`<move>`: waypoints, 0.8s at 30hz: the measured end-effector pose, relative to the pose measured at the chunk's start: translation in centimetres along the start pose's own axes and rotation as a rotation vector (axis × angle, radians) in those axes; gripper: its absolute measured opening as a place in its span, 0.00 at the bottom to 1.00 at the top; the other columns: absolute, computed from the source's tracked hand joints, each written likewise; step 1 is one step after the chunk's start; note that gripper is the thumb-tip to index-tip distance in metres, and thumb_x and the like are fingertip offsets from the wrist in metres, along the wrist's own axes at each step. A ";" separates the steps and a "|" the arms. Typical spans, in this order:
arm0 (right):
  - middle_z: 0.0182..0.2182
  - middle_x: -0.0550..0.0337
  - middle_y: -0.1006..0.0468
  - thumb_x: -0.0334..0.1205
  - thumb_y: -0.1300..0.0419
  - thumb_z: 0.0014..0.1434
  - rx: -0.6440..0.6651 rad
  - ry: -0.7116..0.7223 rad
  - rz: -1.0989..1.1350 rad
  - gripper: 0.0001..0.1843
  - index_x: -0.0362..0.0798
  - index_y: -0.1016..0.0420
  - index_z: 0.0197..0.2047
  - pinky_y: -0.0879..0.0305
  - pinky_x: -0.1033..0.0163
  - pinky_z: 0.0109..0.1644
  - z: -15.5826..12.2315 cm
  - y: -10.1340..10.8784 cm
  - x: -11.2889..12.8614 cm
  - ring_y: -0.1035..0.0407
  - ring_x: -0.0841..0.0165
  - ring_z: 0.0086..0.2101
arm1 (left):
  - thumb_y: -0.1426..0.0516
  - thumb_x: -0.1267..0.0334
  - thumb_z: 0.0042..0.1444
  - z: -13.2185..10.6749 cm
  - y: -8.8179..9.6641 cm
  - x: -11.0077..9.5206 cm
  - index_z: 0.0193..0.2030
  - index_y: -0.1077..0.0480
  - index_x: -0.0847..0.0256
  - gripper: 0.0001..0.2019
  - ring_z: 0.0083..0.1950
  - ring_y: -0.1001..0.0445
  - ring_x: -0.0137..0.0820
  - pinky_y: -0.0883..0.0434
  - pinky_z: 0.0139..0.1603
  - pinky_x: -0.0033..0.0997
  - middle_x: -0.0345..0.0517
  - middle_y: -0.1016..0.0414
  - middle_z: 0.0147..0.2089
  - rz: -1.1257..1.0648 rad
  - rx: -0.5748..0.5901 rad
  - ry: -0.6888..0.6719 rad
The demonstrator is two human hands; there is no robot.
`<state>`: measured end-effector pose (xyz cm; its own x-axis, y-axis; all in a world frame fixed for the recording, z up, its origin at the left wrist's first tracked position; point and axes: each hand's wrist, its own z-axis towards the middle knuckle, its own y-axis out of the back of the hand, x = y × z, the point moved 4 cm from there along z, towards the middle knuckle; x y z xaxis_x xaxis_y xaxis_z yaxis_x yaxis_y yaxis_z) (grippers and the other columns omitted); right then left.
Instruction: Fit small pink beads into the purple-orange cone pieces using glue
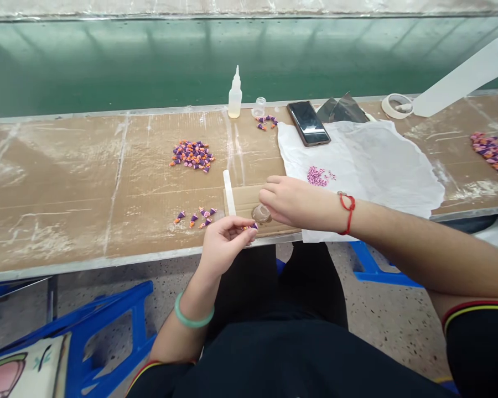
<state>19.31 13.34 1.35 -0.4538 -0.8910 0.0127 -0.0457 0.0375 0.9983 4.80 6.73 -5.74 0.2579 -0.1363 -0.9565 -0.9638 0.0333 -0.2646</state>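
Note:
My left hand (226, 237) is closed in a pinch on a small purple and orange cone piece (251, 226) at the table's front edge. My right hand (292, 200) reaches leftward over a cardboard patch (243, 199), fingers curled down at a small glue blob (260, 213); what they hold is hidden. A few loose cone pieces (199, 216) lie just left of my left hand. A white strip (229, 192) lies on the cardboard's left side.
A pile of cone pieces (192, 154) sits mid-table. At the back stand a glue bottle (234, 95), a clear cap (259, 106) and a phone (308, 122). White paper (377, 166) carries pink beads (319, 176). Tape roll (396, 105) and more pieces (496, 152) lie right. Blue stools (108, 320) stand below.

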 end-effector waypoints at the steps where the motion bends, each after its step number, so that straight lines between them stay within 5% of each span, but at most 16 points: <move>1: 0.25 0.57 0.32 0.30 0.45 0.60 -0.060 -0.041 0.098 0.11 0.50 0.40 0.27 0.46 0.59 0.35 -0.3 0.5 0.0 0.41 0.65 0.29 | 0.27 0.57 0.44 -0.1 0.0 -0.1 0.32 0.20 0.63 0.14 0.24 0.24 0.27 0.23 0.26 0.24 0.44 0.21 0.26 -0.025 -0.020 -0.022; 4: 0.26 0.60 0.30 0.33 0.46 0.62 -0.186 -0.153 0.486 0.08 0.48 0.39 0.30 0.43 0.63 0.33 -1.4 2.0 0.4 0.38 0.69 0.28 | 0.27 0.56 0.45 -0.8 0.0 -1.0 0.33 0.20 0.62 0.14 0.27 0.20 0.29 0.21 0.27 0.25 0.46 0.18 0.30 -0.110 -0.077 -0.091; 9: 0.29 0.61 0.27 0.37 0.46 0.65 -0.172 -0.266 0.958 0.07 0.47 0.36 0.33 0.42 0.67 0.30 -3.0 2.7 2.1 0.31 0.72 0.29 | 0.27 0.57 0.47 -2.1 -1.0 -2.8 0.34 0.18 0.60 0.12 0.25 0.20 0.29 0.20 0.27 0.23 0.45 0.16 0.31 -0.126 -0.070 -0.180; 14: 0.24 0.66 0.31 0.36 0.46 0.65 -0.161 -0.244 0.989 0.06 0.48 0.36 0.33 0.45 0.68 0.26 -3.8 3.2 3.2 0.41 0.75 0.24 | 0.27 0.57 0.48 -2.7 -1.9 -3.5 0.34 0.18 0.60 0.11 0.25 0.19 0.30 0.19 0.28 0.24 0.46 0.16 0.31 -0.067 -0.055 -0.197; 24: 0.22 0.67 0.33 0.35 0.46 0.63 -0.238 -0.196 0.938 0.06 0.48 0.36 0.33 0.46 0.69 0.26 -5.0 4.0 3.9 0.42 0.76 0.23 | 0.28 0.62 0.50 -3.3 -3.0 -4.3 0.35 0.17 0.56 0.07 0.26 0.19 0.28 0.20 0.29 0.21 0.43 0.16 0.31 -0.081 0.002 -0.284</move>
<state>21.84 7.76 5.70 -0.3550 -0.4548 0.8168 0.5790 0.5790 0.5740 6.40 3.91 -0.45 0.3428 0.1436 -0.9284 -0.9393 0.0357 -0.3413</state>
